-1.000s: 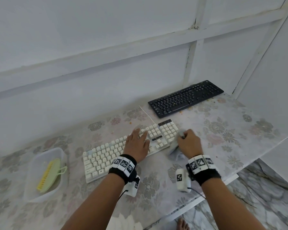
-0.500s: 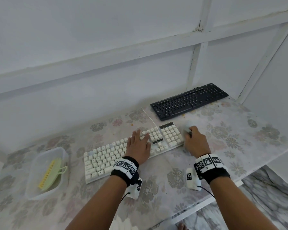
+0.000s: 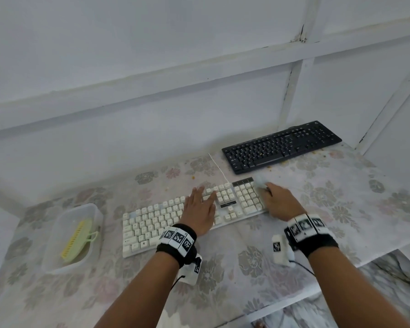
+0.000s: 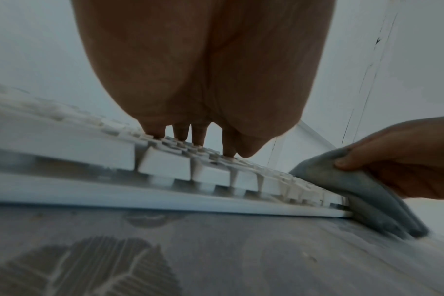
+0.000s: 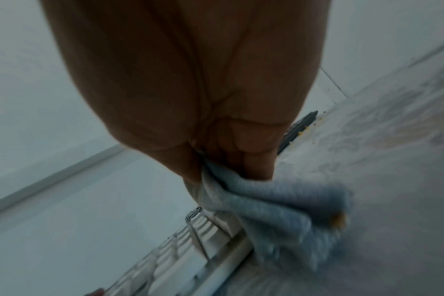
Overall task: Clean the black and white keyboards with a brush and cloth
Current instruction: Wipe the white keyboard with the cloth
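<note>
1. So, white keyboard (image 3: 192, 216) lies flat on the flowered table (image 3: 329, 216), angled, cream keys, thin white cable running off its back edge toward the wall.
2. My left hand (image 3: 200, 207) lies flat on the keys near the middle-right, fingers straight and spread, holding nothing.
3. My right hand (image 3: 278, 201) is curled round a grey-blue cloth (image 4: 363, 192), thumb pinching it; the cloth is bunched against the keyboard's right end and drapes down onto the table.
4. Black keyboard (image 3: 282, 145) sits further back right, close to the wall, apart from the white one; yellowish crumbs on its keys and on the table just in front of it.
5. Clear plastic tub (image 3: 57, 237) stands left of the white keyboard, near but not touching; a yellow-green brush (image 3: 77, 242) lies in it, bristles up, handle loop toward the keyboard.
6. Table's right edge is well right of my right hand, with bare flowered surface between; front edge runs under my forearms. Wall closes off the back.
</note>
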